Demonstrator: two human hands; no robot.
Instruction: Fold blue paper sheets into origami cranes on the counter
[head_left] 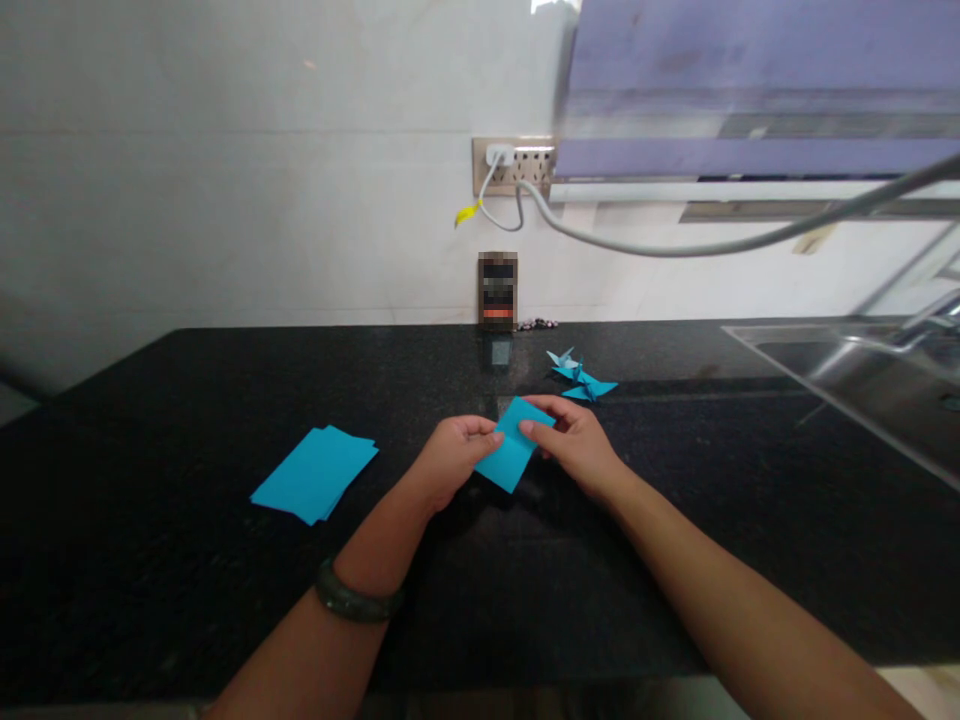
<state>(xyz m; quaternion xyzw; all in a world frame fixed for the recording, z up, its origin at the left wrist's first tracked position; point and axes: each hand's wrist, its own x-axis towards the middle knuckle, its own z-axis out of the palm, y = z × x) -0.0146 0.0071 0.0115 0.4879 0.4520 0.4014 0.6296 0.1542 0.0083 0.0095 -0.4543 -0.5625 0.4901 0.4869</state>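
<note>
A small blue sheet of paper (pixel 512 462) is held between both hands, tilted just above the black counter. My left hand (pixel 457 455) pinches its left edge, thumb on top. On the other side my right hand (pixel 574 440) grips the upper right part, the thumb pressing on the paper's face and the fingers behind it. Beyond the right hand lie several folded blue paper cranes (pixel 589 387), close together. To the left rests a loose stack of blue paper sheets (pixel 315 475).
A phone (pixel 498 290) leans upright against the white wall, a beaded string (pixel 538 324) beside it. Above, a white charger (pixel 500 155) sits in the wall socket, and a grey cable (pixel 660 250) runs right. A metal sink (pixel 862 370) is set into the counter (pixel 187 600) at right.
</note>
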